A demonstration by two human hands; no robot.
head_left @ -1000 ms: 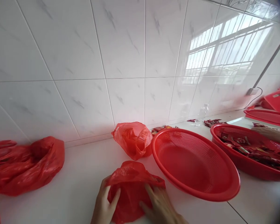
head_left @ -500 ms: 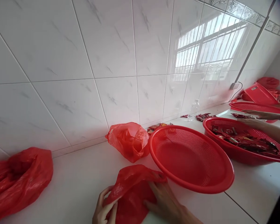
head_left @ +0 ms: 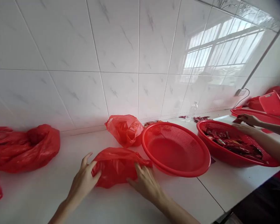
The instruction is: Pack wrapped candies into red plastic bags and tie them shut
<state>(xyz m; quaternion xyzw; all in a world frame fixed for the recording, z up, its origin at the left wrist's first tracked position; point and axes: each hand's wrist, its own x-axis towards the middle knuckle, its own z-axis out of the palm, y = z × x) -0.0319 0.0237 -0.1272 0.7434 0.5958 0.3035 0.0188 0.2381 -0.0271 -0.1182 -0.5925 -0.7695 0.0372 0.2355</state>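
Note:
A red plastic bag [head_left: 116, 166] lies on the white counter [head_left: 121, 202] in front of me. My left hand [head_left: 84, 180] rests on the bag's left edge, thumb pressed against the plastic and fingers extended. My right hand [head_left: 146, 183] lies on the bag's right edge with its fingers spread flat. Neither hand has the bag lifted off the counter. An empty red mesh basket [head_left: 176, 149] stands just right of the bag, nearly touching it.
Behind the bag sits a second, filled red bag [head_left: 124, 130] against the tiled wall. Crumpled red bags [head_left: 23, 149] lie at far left. Further right, a red basket of dark wrapped sweets [head_left: 233, 146] has another person's hands [head_left: 246, 123] over it. A clear bottle [head_left: 191, 112] stands by the wall.
The view has pulled back, so more of my forearms shows. My left hand shifted from gripping the bag's lower left edge to resting on its left side. The bag lies flatter.

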